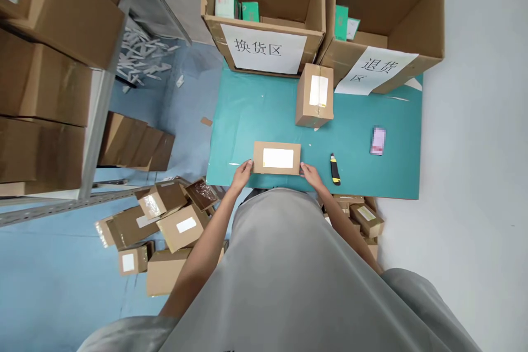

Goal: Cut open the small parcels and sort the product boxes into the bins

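A small brown cardboard box (258,158) with a white label on its upper face is near the front edge of the green table. My left hand (242,174) grips its left end, and my right hand (310,172) holds the opposite end, fingers at the edge. To the right of my right hand lies a black and yellow utility knife (335,169). Behind the held box stands a taller taped carton (304,100), also carrying a white label.
Two large open cartons, one at the back middle (268,66) and one at the back right (412,74), bear paper signs and contain green-and-white boxes. A blurred pinkish item (378,141) lies on the table (396,176). Shelving (99,115) and piled boxes (181,225) flank the left.
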`<state>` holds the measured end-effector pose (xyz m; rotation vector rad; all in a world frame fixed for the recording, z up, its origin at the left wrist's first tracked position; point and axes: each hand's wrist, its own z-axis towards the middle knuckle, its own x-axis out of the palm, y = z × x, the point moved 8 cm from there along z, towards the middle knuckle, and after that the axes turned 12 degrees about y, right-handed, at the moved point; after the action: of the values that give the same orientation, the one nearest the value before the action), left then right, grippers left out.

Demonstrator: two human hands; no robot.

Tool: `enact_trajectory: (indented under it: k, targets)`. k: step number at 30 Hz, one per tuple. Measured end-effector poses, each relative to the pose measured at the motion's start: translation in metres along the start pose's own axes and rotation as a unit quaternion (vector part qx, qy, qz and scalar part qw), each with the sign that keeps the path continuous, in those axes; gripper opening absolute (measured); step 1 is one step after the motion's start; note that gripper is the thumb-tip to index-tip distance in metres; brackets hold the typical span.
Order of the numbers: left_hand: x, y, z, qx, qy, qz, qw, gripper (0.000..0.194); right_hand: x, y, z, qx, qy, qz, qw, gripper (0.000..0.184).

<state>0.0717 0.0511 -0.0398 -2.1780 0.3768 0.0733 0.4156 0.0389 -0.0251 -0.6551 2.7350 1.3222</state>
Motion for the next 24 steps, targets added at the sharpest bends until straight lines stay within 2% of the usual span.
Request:
enact_trajectory:
  k: [4, 8, 11, 14, 18, 20, 22, 24]
  targets:
    - [-0.004, 0.022, -0.015, -0.071, -0.010, -0.015, 0.997, 0.052, 0.004, -0.021, -0.014, 0.021, -0.010, 0.019, 1.000, 0.057]
    - [-0.001, 0.020, -0.024, -0.076, -0.008, -0.007, 0.997, 0.039, 0.011, -0.024, -0.024, 0.012, -0.010, 0.031, 0.999, 0.046]
    - [-0.002, 0.009, -0.027, -0.065, -0.013, 0.004, 0.998, 0.036, 0.012, -0.016, -0.026, 0.001, -0.015, 0.034, 0.999, 0.044]
    - [-0.011, -0.010, -0.025, -0.046, -0.026, 0.014, 0.999, 0.034, 0.003, 0.002, -0.026, -0.017, -0.037, 0.030, 0.999, 0.044]
    - [-0.028, -0.050, -0.020, 0.043, -0.058, 0.026, 0.997, 0.032, -0.023, 0.037, -0.027, -0.070, -0.100, -0.016, 0.992, 0.046]
    - [-0.033, -0.064, -0.017, 0.076, -0.073, 0.030, 0.994, 0.034, -0.032, 0.050, -0.024, -0.090, -0.110, -0.038, 0.989, 0.048]
    - [-0.033, -0.069, -0.015, 0.082, -0.078, 0.028, 0.993, 0.036, -0.038, 0.055, -0.019, -0.093, -0.112, -0.046, 0.988, 0.048]
    - [-0.030, -0.065, -0.013, 0.064, -0.076, 0.030, 0.995, 0.036, -0.039, 0.050, -0.014, -0.082, -0.110, -0.042, 0.990, 0.048]
